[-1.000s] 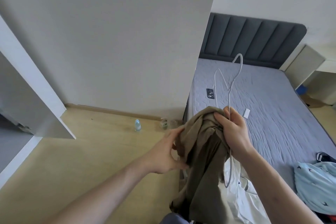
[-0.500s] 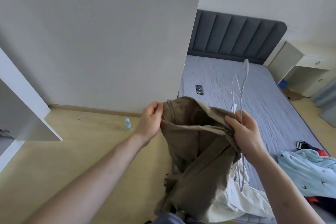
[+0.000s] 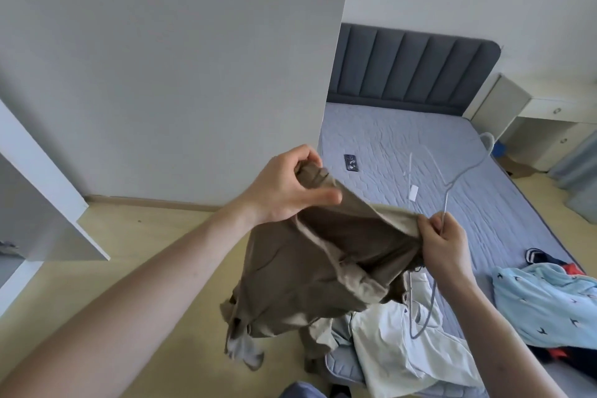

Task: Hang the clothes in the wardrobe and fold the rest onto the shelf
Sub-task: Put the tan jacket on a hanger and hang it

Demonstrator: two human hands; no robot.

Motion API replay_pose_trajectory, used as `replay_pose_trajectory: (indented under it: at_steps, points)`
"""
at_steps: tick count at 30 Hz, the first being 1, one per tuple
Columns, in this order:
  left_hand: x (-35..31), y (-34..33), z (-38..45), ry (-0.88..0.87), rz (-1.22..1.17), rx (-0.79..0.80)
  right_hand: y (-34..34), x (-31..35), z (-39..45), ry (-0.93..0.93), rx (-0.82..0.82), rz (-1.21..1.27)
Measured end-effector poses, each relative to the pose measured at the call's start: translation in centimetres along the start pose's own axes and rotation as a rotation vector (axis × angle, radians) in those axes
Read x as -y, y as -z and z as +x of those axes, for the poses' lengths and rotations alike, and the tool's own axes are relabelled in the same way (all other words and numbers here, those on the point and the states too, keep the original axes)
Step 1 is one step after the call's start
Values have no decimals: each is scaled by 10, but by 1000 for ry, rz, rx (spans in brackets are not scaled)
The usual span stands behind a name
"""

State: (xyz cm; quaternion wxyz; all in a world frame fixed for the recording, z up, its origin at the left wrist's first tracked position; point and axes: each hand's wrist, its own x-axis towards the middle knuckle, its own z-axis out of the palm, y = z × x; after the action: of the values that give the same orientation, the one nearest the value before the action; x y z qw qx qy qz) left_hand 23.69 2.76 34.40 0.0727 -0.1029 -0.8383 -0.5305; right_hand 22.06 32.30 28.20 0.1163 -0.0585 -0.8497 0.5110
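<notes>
An olive-brown garment (image 3: 316, 268) hangs spread between my two hands above the bed's near corner. My left hand (image 3: 290, 186) pinches its upper left edge, raised high. My right hand (image 3: 444, 241) grips the garment's right edge together with a thin grey wire hanger (image 3: 458, 176), whose hook points up and right and whose lower loop dangles below my wrist. A white garment (image 3: 397, 346) lies on the bed corner under the brown one. A light blue patterned garment (image 3: 549, 304) lies at the right with dark and red clothes beside it.
The bed (image 3: 420, 145) with a grey headboard fills the right side; a phone (image 3: 351, 162) and a small white tag (image 3: 412, 193) lie on it. A white wardrobe panel (image 3: 48, 203) juts in at the left. A white desk (image 3: 549, 126) stands far right.
My left hand has risen and pulled the garment's edge away from my right hand, stretching the opening wider. The hanger has tipped over to the right.
</notes>
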Motion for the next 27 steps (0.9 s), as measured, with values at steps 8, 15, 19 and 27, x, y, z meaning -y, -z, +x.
replay_pose_trajectory:
  at_steps: [8,15,19,27]
  points:
    - [78,9,-16,106,619,32,-4,24,4,126,14,149]
    - [130,5,-32,525,595,-74,-3,28,16,150,4,176]
    - [137,4,-30,725,234,-169,8,10,25,118,-50,81]
    - [41,-10,23,782,-551,-224,18,-40,24,-93,-51,-89]
